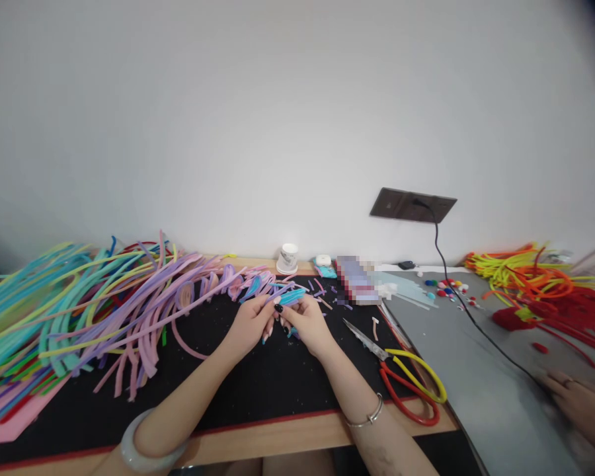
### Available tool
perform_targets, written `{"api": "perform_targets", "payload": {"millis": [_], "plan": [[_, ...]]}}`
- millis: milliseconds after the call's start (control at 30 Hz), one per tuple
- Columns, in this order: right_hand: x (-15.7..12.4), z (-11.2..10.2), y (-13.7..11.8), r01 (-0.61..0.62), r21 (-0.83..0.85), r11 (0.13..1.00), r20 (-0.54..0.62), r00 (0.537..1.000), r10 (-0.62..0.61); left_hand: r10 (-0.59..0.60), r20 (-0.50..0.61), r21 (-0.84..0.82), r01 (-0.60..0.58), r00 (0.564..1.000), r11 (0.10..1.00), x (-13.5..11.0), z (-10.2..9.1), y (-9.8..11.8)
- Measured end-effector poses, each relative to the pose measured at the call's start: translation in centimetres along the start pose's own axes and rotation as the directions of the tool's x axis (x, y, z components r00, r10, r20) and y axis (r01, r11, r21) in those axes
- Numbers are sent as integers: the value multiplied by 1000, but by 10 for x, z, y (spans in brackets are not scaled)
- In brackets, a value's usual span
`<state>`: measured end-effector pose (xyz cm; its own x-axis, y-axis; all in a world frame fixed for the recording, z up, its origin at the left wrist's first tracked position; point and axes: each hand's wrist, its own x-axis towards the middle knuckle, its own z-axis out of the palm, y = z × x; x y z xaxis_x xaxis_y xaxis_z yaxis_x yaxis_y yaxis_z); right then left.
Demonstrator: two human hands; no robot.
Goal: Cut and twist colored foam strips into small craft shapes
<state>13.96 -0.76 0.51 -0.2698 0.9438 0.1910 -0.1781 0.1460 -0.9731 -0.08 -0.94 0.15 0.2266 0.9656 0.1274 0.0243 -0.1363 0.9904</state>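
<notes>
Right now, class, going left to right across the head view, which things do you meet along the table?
Pile of pipe cleaners → left hand → right hand → scissors → black cable → orange and red pipe cleaners

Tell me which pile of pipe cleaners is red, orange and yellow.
The pile at the far right, on the grey mat; the left pile is mostly purple, pink and teal.

- The wooden worktop (277, 439) carries a black mat (258, 377) and, right of it, a grey sheet (480, 390).
- Pipe cleaners (79, 304) sprawl over the mat's left.
- Scissors (401, 373) lie at its right edge.
- A white cup (288, 257) stands by the wall.
- Orange and red pipe cleaners (545, 291) sit far right.
</notes>
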Motion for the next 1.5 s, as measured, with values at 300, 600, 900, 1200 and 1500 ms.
{"api": "perform_targets", "payload": {"millis": [300, 600, 900, 1200, 1500], "plan": [[-1, 1, -2, 31, 39, 999, -102, 994, -27, -89, 43, -134, 94, 995, 987, -2, 3, 3], [1, -14, -4, -56, -48, 997, 30, 998, 58, -88, 4, -151, 87, 996, 985, -3, 1, 6], [-3, -10, 7, -12, -144, 989, 98, 995, 27, -103, 259, -58, 122, 960, 991, -5, 2, 2], [-1, -6, 13, -142, 6, 990, -113, 983, 142, -72, 286, 22, 69, 956, 997, -4, 1, -4], [2, -4, 9, -47, 27, 999, -212, 976, 51, -52, 184, 55, 43, 982, 998, -3, 1, 1]]}}
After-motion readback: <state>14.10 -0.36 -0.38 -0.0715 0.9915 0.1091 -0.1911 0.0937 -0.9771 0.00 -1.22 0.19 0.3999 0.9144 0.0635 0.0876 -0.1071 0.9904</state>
